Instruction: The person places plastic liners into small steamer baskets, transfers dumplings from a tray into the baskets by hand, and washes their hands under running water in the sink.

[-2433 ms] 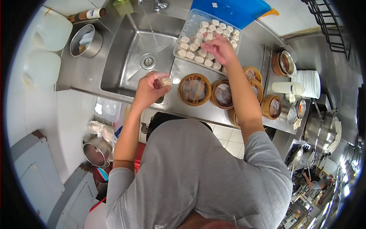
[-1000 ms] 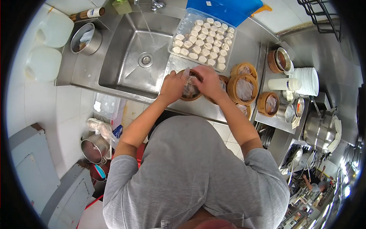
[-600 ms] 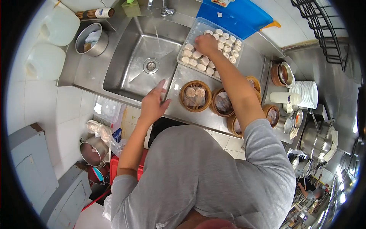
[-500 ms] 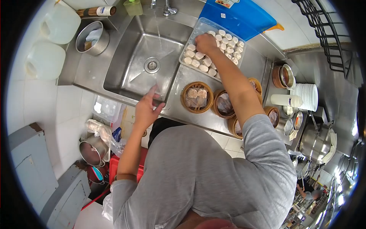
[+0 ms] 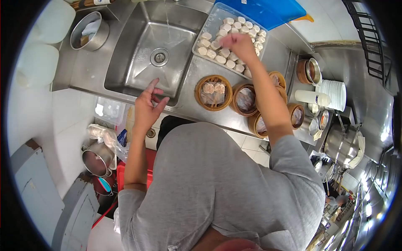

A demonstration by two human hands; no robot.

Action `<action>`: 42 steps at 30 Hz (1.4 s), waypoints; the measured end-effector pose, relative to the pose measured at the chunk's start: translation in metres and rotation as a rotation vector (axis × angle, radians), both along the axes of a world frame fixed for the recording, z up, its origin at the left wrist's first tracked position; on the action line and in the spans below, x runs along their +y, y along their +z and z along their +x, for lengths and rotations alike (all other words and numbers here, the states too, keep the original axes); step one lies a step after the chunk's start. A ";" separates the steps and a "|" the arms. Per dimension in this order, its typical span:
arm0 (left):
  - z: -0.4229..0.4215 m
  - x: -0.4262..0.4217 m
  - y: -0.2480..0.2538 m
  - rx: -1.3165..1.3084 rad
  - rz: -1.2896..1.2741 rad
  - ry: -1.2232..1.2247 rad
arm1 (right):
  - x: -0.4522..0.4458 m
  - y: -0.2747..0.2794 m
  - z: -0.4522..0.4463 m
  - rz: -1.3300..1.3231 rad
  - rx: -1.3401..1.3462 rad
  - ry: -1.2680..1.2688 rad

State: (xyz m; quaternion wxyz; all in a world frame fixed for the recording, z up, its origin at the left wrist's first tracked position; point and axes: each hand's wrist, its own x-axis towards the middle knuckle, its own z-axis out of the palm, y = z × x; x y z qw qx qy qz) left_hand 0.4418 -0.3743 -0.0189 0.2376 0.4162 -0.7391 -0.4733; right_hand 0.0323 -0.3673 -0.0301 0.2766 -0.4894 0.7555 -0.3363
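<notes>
My right hand [image 5: 240, 45] is over a clear plastic tray [image 5: 195, 47] holding many pale, round, siu mai-like dumplings [image 5: 220, 59]. Its fingers are curled together and blurred; whatever they grip, if anything, is hidden. My left hand [image 5: 147, 104] hovers at the front edge of the steel sink [image 5: 138, 62], fingers apart and nothing in them. Between the sink and my right forearm stands a round bamboo steamer [image 5: 198, 100] with two dumplings [image 5: 214, 87] on a paper liner. Beside it is another bamboo steamer [image 5: 235, 109] with a liner showing inside.
Water runs from above into the sink. More bamboo steamers [image 5: 256, 130] stand under and beyond my right arm. A blue lid [image 5: 272, 12] leans behind the tray. Stacked white plates [image 5: 335, 94] and a squeeze bottle [image 5: 307, 97] sit right. A metal pot [image 5: 100, 38] stands left of the sink.
My right hand has moved back toward the right across the tray, with fingers now drawn together above the dumplings. My left hand stays open by the sink edge. The camera view has shifted slightly.
</notes>
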 end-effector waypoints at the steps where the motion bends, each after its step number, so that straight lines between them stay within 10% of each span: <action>1: -0.002 -0.002 -0.002 0.012 -0.006 -0.011 | 0.029 0.006 0.013 0.081 -0.035 0.016; 23: -0.039 -0.001 0.020 0.076 0.005 -0.115 | 0.152 0.007 0.089 -0.069 0.294 0.166; 33: -0.020 0.001 0.020 0.062 0.040 -0.051 | -0.014 -0.013 0.023 -0.107 0.547 0.186; 42: 0.042 0.007 -0.005 0.113 0.147 0.105 | -0.120 -0.034 0.012 0.604 0.581 0.278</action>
